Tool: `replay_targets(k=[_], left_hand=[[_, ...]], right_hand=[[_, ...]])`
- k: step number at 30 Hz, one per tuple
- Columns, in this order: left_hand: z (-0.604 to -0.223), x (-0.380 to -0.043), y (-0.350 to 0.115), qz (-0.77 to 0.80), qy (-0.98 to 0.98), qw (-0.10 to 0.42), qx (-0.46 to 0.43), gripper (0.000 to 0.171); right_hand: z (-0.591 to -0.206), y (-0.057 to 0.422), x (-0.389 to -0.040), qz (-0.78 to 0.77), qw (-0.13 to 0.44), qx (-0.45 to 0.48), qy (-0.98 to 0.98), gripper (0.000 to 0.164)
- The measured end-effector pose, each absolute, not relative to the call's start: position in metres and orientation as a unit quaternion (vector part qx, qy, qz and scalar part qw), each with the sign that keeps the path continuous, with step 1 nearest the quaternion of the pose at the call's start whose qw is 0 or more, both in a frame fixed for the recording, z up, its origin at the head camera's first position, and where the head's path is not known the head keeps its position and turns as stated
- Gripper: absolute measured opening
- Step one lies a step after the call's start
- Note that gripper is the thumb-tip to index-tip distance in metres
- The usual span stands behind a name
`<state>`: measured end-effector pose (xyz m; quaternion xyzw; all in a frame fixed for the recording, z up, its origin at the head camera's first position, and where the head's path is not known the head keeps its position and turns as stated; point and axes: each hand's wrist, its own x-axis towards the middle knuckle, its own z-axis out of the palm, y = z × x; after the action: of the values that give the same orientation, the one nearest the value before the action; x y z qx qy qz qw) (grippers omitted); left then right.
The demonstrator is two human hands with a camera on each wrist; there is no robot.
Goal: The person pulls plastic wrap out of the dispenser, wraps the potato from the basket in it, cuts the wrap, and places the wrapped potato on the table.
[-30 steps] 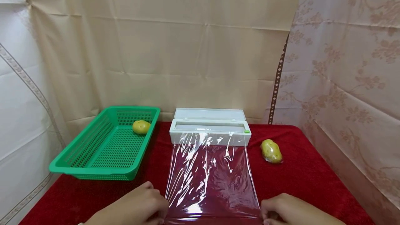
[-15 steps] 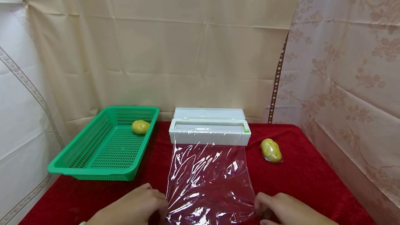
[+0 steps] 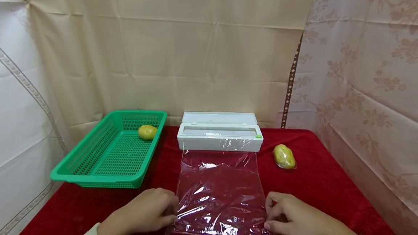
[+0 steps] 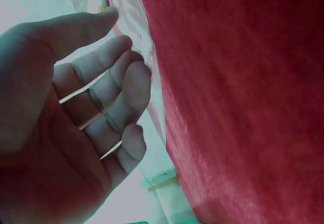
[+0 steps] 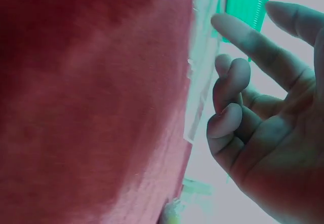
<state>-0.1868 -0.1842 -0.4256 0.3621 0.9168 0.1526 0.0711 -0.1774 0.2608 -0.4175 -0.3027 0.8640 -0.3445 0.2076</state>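
Note:
A wide sheet of clear cling film (image 3: 222,188) runs from a white cling film dispenser (image 3: 219,143) toward me and lies over the red cloth. My left hand (image 3: 145,209) is at the film's left edge. In the left wrist view its thumb is apart from the loosely bent fingers (image 4: 136,87), with nothing between them. At the right edge is my right hand (image 3: 290,213). The right wrist view shows its index finger (image 5: 253,39) stretched out, thumb apart, other fingers curled without holding anything. The film's near end runs out of the head view.
A green plastic basket (image 3: 98,148) stands at the left with one potato (image 3: 147,132) inside. Right of the dispenser lies a film-wrapped potato (image 3: 284,157). The dispenser's lid (image 3: 219,118) is up. Beige curtains (image 3: 202,53) hang behind the table.
The film, stretched taut between both hands, has come down onto the cloth and lies looser. Both hands have let go of its edges, and their fingers have loosened.

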Motion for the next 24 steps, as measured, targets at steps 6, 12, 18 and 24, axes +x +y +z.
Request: replay_targets(k=[6, 12, 18, 24], left_hand=[[-0.417, -0.19, -0.183, 0.162, 0.916, 0.045, 0.364, 0.018], [-0.395, -0.197, -0.178, 0.16, 0.92, 0.026, 0.358, 0.018], [-0.36, -0.208, -0.178, 0.158, 0.929, -0.017, 0.335, 0.013], [-0.317, -0.23, -0.19, 0.186, 0.935, -0.06, 0.297, 0.012]], right_hand=[[-0.419, 0.251, -0.206, -0.298, 0.082, -0.315, 0.897, 0.009], [-0.427, 0.242, -0.244, -0.297, 0.048, -0.277, 0.913, 0.034], [-0.432, 0.239, -0.267, -0.307, 0.079, -0.217, 0.924, 0.042], [-0.436, 0.239, -0.273, -0.319, 0.11, -0.189, 0.922, 0.046]])
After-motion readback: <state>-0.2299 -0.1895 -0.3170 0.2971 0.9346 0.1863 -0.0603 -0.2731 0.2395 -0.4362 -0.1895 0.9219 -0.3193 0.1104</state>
